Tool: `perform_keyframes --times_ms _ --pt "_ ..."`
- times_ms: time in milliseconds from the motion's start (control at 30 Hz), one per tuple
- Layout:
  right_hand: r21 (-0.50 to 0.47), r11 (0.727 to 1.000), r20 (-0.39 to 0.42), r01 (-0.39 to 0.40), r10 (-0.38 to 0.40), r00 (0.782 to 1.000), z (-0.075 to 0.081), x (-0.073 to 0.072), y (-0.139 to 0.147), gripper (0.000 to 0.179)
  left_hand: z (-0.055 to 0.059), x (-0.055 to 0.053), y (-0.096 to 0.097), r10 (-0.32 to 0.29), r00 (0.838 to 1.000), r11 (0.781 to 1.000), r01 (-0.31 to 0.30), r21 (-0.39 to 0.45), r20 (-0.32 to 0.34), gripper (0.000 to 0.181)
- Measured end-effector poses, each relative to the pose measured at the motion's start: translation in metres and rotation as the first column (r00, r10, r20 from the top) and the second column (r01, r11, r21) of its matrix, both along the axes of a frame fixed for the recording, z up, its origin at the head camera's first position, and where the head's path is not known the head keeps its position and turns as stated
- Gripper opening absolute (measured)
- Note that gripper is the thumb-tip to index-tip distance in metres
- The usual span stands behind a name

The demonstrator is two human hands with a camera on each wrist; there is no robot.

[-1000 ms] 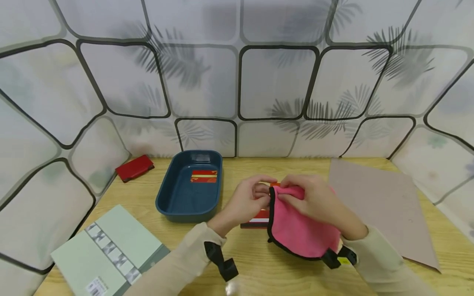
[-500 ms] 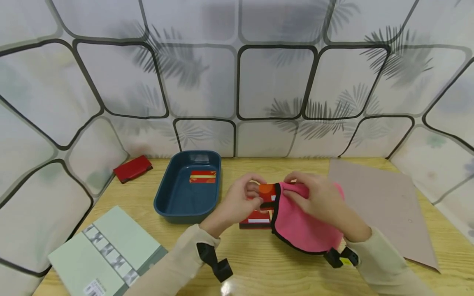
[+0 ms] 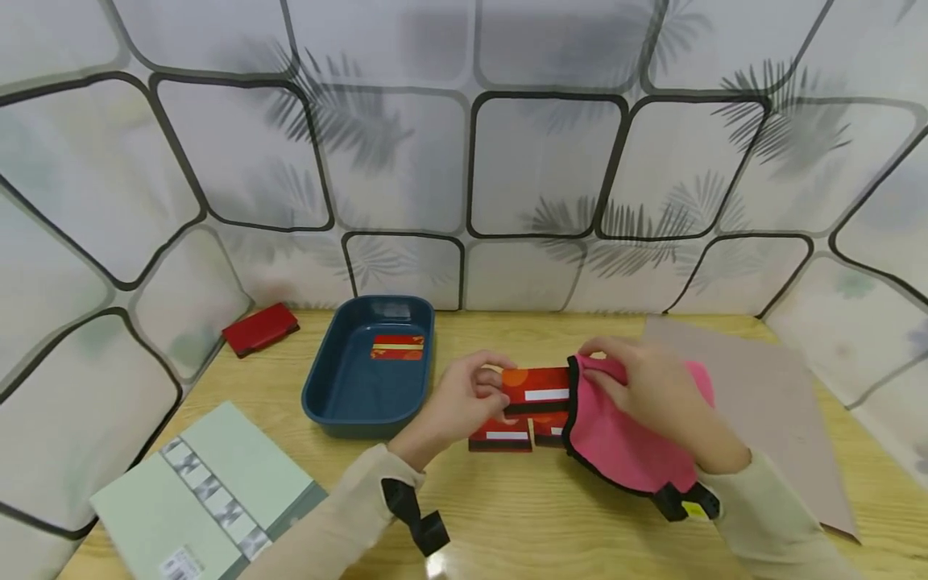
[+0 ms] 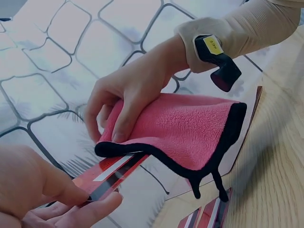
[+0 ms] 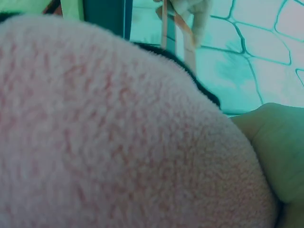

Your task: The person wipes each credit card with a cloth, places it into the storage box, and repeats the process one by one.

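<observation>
My left hand (image 3: 460, 400) pinches the left end of a red card (image 3: 536, 387) with a white strip and a black stripe. The card's right end is hidden by a pink plush cloth (image 3: 634, 439) with black edging. My right hand (image 3: 652, 395) grips the cloth by its upper part, thumb toward the near side. In the left wrist view, the card (image 4: 88, 178) is held between thumb and fingers, beside the cloth's black border. Two more red cards lie on the table below: one on the left (image 3: 500, 436), the other (image 3: 548, 428) partly covered by the cloth.
A blue tray (image 3: 326, 387) stands left of my hands, holding a red and gold card (image 3: 397, 347). Farther left lie a red wallet-like case (image 3: 261, 329) and a pale green box (image 3: 217, 483). A flat grey-brown board (image 3: 761, 419) lies on the right.
My right hand has moved right with the pink cloth. More of the pinched card now shows, and the second card on the table has come into view.
</observation>
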State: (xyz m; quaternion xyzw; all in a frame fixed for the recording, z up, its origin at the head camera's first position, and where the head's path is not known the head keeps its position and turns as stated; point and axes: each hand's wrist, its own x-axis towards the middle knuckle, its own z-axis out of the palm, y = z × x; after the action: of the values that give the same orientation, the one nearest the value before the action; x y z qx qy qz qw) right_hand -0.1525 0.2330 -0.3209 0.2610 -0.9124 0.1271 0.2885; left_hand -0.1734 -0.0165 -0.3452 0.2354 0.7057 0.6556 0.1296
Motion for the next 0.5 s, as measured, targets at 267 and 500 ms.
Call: perform_keyframes --times_ms 267,500 --pt "0.0 1.0 -0.003 -0.011 0.011 1.0 0.003 0.002 0.01 0.021 -0.006 -0.006 0.002 0.094 0.994 0.995 -0.093 -0.023 0.046 0.039" --pt "0.026 0.998 0.072 -0.057 0.055 0.996 0.007 0.006 -0.006 0.02 -0.007 -0.005 0.002 0.095 0.995 0.995 -0.095 -0.02 0.041 0.04"
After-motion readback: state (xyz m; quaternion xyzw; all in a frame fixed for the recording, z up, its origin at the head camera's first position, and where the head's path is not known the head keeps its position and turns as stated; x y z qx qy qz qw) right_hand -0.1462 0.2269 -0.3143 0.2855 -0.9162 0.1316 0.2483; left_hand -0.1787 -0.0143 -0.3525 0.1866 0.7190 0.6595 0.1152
